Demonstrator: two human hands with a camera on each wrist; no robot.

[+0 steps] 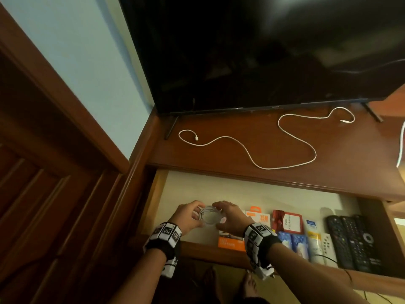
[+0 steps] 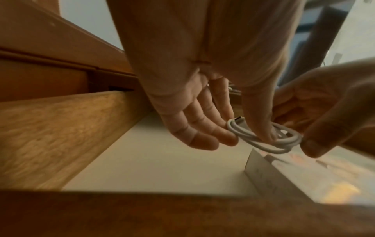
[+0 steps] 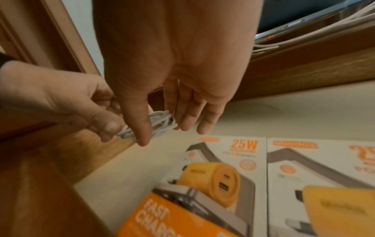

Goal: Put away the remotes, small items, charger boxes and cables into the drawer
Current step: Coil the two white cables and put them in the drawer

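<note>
Both hands hold a small coiled white cable (image 1: 208,216) just above the left end of the open drawer (image 1: 219,189). My left hand (image 1: 192,212) pinches the coil (image 2: 284,142) between thumb and fingers (image 2: 229,137). My right hand (image 1: 225,216) grips its other side, thumb and fingers round the loops (image 3: 160,123). Orange-and-white charger boxes (image 3: 223,168) lie flat in the drawer to the right of the coil. Black remotes (image 1: 355,240) sit at the drawer's right end. A long loose white cable (image 1: 285,145) snakes across the cabinet top.
A large dark TV (image 1: 263,51) stands on the wooden cabinet top (image 1: 230,154). A red card holder (image 1: 289,220), blue packets (image 1: 293,242) and a white tube (image 1: 315,242) lie between boxes and remotes. Another white cable (image 1: 402,145) shows at the right edge. A wooden door (image 1: 43,172) is on the left.
</note>
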